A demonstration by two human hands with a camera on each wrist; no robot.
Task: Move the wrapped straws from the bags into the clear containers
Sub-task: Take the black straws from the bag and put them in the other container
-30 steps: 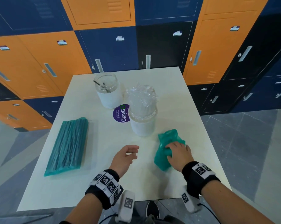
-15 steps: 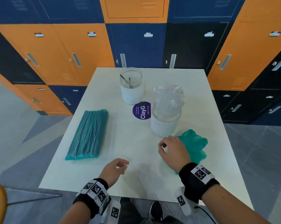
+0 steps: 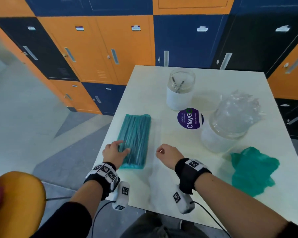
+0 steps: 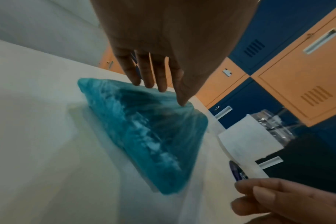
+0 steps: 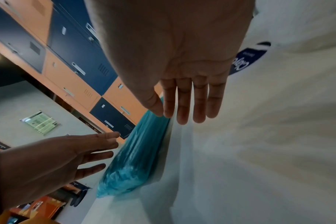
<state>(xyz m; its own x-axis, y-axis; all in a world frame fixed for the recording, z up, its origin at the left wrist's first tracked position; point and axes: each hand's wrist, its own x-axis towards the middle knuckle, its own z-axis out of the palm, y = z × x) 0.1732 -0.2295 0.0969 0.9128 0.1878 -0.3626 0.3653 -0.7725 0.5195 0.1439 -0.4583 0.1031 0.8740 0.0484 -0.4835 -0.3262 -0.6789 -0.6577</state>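
A full teal bag of straws (image 3: 136, 140) (image 4: 150, 133) (image 5: 142, 151) lies near the table's left edge. My left hand (image 3: 118, 148) (image 4: 159, 84) rests over its near left corner with straight fingers, the thumb tip touching the plastic. My right hand (image 3: 162, 152) (image 5: 184, 112) hovers just right of the bag, relaxed and holding nothing. An emptied, crumpled teal bag (image 3: 252, 170) lies at the right. The near clear container (image 3: 225, 133) is packed with wrapped straws (image 3: 237, 109). The far clear container (image 3: 180, 91) (image 4: 247, 136) holds a couple of straws.
A round purple sticker (image 3: 190, 118) lies on the white table (image 3: 162, 186) between the containers. Orange and blue lockers (image 3: 110, 48) stand behind the table. An orange seat (image 3: 18, 194) sits at the lower left, beside the table's left edge.
My right hand let go of the crumpled bag and moved left across the table. My left hand reached forward and left onto the full bag. The head view swung left.
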